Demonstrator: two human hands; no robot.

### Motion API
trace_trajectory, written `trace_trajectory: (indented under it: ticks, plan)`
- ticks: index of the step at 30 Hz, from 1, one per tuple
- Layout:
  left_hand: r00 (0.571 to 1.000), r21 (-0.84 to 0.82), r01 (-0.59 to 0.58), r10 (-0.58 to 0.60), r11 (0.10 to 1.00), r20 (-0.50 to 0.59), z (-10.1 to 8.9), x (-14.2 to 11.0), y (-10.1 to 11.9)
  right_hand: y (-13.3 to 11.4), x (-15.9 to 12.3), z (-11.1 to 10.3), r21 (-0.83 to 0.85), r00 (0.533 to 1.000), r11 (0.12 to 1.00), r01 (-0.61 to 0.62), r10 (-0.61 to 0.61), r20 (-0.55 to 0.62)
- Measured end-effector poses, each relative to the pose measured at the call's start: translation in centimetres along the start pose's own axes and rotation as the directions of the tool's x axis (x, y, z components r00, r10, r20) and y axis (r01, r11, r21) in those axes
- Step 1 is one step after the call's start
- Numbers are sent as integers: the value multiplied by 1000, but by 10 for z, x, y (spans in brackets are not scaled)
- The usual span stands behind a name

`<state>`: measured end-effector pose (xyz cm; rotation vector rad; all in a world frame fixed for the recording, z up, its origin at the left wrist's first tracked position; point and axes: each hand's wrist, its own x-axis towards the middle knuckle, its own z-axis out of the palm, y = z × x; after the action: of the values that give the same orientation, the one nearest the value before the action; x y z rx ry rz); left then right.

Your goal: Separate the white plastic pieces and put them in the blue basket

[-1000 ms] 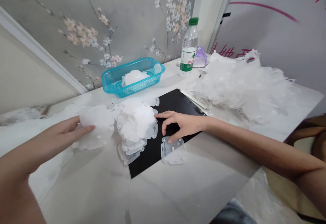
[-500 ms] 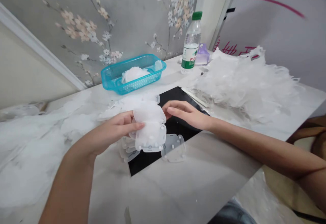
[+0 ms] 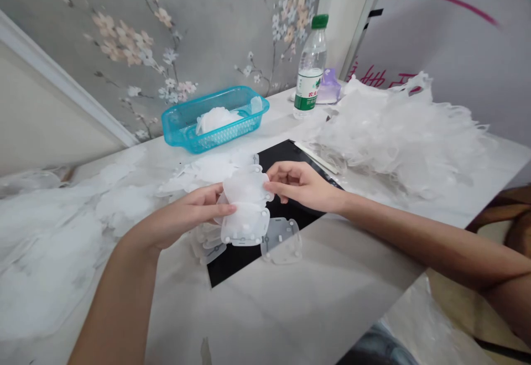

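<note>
Left hand (image 3: 186,215) and right hand (image 3: 301,185) have closed in on the translucent plastic piece (image 3: 246,227), its long axis upright in frame.
Left fingers are closed on its left side; right fingers curl at its upper-right edge, grip unclear.

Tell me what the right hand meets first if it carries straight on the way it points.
The right hand would meet the frosted white plastic tabbed panel held by the left hand; its fingertips appear to be at the panel's edge, though depth is hard to judge.
</note>
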<state>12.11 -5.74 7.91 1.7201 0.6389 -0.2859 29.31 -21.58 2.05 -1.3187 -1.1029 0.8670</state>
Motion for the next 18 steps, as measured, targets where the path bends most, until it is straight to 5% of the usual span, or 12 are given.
trace_trajectory:
  ticks: [5, 8, 13, 18]
  plan:
    - [999, -10, 49, -49, 999, 7, -6, 10, -12, 8, 6, -4, -14, 994, 997, -78, 77, -74]
    - [998, -162, 61, -59, 985, 20, -12, 20, -29, 19, 14, -8, -53, 973, 983, -177, 166, -162]
    - [991, -511, -74, 4, 857, -136, -23, 27, -57, 32, 21, -11, 52, 947, 976, -211, 217, -238]
    - [980, -646, -157, 36, 747, -197, -23, 26, -65, 33, 19, -8, 165, 949, 976, -139, 179, -258]
